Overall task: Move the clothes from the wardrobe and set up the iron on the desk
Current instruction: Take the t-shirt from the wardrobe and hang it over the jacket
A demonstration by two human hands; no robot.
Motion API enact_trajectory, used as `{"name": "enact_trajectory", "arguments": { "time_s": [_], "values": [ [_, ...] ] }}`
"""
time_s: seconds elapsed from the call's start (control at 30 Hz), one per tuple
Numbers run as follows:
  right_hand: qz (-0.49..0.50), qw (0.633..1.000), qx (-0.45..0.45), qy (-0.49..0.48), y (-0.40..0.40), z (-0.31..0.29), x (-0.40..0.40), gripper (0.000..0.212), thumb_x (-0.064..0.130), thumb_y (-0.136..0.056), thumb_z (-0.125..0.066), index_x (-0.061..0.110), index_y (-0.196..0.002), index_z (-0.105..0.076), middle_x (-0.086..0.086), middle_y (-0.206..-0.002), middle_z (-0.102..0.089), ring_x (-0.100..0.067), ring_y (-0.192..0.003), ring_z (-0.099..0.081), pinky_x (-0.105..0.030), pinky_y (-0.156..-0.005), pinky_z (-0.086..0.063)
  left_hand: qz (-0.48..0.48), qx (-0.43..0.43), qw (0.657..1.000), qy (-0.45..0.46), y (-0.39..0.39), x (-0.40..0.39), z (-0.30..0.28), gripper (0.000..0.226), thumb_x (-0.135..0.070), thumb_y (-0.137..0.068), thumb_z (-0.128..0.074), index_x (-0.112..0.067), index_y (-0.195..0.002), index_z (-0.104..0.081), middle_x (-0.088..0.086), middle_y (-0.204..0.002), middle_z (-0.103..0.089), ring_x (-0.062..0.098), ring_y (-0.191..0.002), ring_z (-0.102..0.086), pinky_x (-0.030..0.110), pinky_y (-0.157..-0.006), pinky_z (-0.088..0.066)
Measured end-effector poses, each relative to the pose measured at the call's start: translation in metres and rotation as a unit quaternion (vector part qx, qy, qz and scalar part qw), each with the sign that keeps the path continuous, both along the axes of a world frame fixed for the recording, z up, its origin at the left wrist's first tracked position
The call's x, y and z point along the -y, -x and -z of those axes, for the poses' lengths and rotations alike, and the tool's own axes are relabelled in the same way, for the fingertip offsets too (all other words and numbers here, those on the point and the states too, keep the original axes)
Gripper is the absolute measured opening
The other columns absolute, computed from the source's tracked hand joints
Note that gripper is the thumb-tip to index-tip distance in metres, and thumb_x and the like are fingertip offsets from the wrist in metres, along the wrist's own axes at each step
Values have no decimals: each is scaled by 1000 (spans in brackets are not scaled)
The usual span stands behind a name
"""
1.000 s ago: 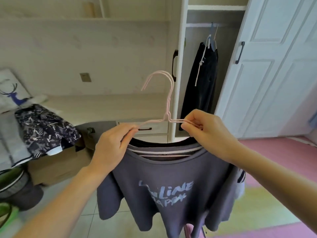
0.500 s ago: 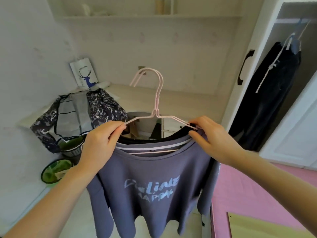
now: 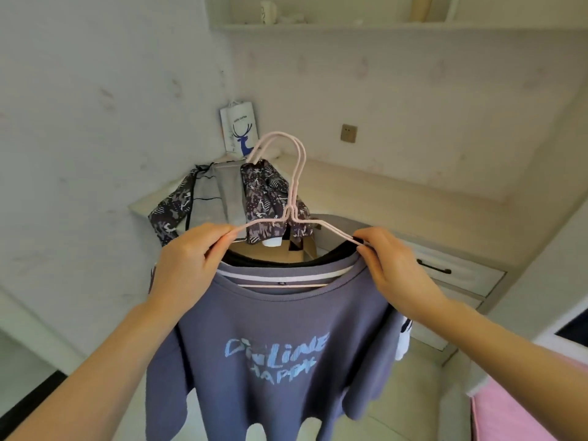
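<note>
I am partway through the clothes half of the job, as I judge it. My left hand (image 3: 187, 262) pinches the left shoulder of the pink wire hangers (image 3: 294, 198), and my right hand (image 3: 393, 268) pinches the right shoulder, fingers curled round the wire on both sides. From the hangers droops the grey-blue T-shirt (image 3: 270, 351) with pale lettering, and a dark garment's neckline (image 3: 264, 261) shows just behind its collar, so I seem to be carrying more than one piece. All of it hangs in the air in front of me, short of the worktop (image 3: 375, 189), touching nothing. One patterned jacket (image 3: 261, 192) already lies at the worktop's left corner, spilling over its front edge, so at least one garment looks to have been brought over. What I hold is not yet set down; the free stretch of worktop right of the jacket looks the likely place for it. The wardrobe is out of sight here, so I cannot tell how much remains in it. I see no iron anywhere, so that part appears not yet begun.
</note>
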State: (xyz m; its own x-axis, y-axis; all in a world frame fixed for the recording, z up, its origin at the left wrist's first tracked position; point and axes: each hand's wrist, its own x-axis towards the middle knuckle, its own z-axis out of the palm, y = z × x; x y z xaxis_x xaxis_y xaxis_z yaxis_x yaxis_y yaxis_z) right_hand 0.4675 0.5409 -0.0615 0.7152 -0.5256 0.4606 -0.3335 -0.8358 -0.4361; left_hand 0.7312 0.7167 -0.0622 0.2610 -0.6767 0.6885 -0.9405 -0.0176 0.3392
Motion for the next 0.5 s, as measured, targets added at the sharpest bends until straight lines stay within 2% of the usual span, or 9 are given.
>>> {"name": "enact_trajectory", "arguments": {
  "time_s": [0.07, 0.2, 0.33, 0.4, 0.5],
  "values": [
    [4, 1000, -2, -1, -28, 6, 4, 27, 28, -98, -37, 14, -115, -54, 0, -105, -54, -20, -88, -52, -32, -76, -42, -7, -1, 1000, -6, -24, 0, 0, 34, -35, -96, -46, -15, -110, -70, -13, -79, -59, 5, -68, -47, 10, -62, -36],
    [14, 1000, 17, -1, -78, 15, 9, 33, 35, -97, -30, 17, -114, -53, 1, -105, -52, -20, -89, -52, -37, -74, -45, -14, -21, 1000, -13, -65, 2, 4, 35, -37, -96, -45, -17, -110, -69, -26, -76, -49, -2, -68, -49, 12, -58, -35],
    [19, 1000, 19, -5, -119, 15, 18, 44, 39, -95, -25, 12, -116, -53, -3, -107, -53, -24, -90, -54, -44, -74, -48, -25, -53, 998, -22, -98, 10, 7, 31, -37, -97, -47, -19, -109, -69, -16, -77, -53, 9, -65, -49, 23, -56, -40],
    [14, 1000, 20, -4, -137, 15, 27, 42, 38, -96, -27, 12, -116, -53, -3, -107, -54, -24, -91, -55, -41, -75, -47, -33, -75, 996, -29, -113, 16, 7, 23, -32, -97, -52, -21, -109, -68, -8, -78, -56, 15, -66, -51, 34, -58, -45],
    [15, 999, 30, -5, -162, 15, 46, 38, 35, -96, -29, 12, -115, -53, -3, -107, -55, -25, -92, -55, -38, -78, -47, -41, -98, 994, -26, -135, 31, 6, 22, -30, -93, -56, -21, -109, -68, -6, -85, -61, 18, -71, -56, 39, -63, -49]
  ]
}}
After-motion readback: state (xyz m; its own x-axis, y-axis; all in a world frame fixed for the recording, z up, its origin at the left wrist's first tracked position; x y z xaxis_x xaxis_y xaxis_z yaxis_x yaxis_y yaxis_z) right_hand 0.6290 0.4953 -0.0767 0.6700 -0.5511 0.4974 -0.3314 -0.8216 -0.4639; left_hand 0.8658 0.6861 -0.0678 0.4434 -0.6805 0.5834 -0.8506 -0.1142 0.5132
